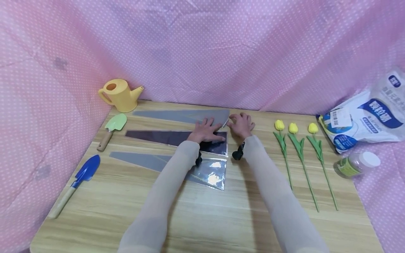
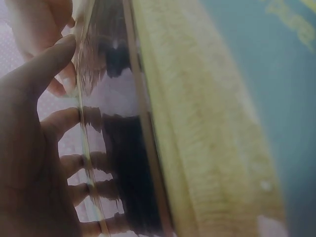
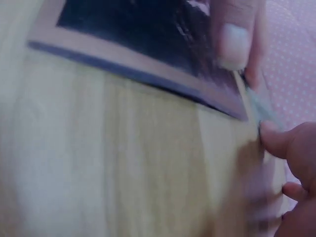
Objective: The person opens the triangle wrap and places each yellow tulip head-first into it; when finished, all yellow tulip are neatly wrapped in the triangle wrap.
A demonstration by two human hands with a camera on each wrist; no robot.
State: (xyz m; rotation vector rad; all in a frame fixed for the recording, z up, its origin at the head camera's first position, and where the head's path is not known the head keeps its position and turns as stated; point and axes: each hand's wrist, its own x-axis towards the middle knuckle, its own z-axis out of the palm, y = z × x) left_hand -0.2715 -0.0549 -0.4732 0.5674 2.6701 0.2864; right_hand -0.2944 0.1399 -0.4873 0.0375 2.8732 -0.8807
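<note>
Three long, glossy, wedge-shaped sheets (image 1: 158, 136) lay one behind another on a wooden table (image 1: 205, 214), wide ends to the right, narrow ends to the left. The far grey sheet (image 1: 161, 115) was at the back edge; nearer came the dark middle sheet (image 1: 145, 135), with a paler border, then the near grey sheet (image 1: 133, 159), its wide end bright with reflections.

The left hand (image 1: 204, 133) was spread, palm down, above the dark middle sheet's wide end, its fingers reaching the far grey sheet. The right hand (image 1: 241, 125) was bent at the far grey sheet's right-hand corner, thumb at its edge; whether it pinched the sheet, I cannot tell. Both arms wore pale sleeves (image 1: 167, 189).

To the left stood a yellow watering can (image 1: 121, 96), with a green-bladed trowel (image 1: 110, 130) in front of it and a blue-bladed trowel (image 1: 79, 179) nearer still. To the right, three yellow tulips (image 1: 296, 144) lay side by side, stems towards the viewer. Beyond them were a white and blue bag (image 1: 367, 117) and a white-lidded jar (image 1: 355, 164). Pink polka-dot cloth (image 1: 202, 59) hung behind everything.
</note>
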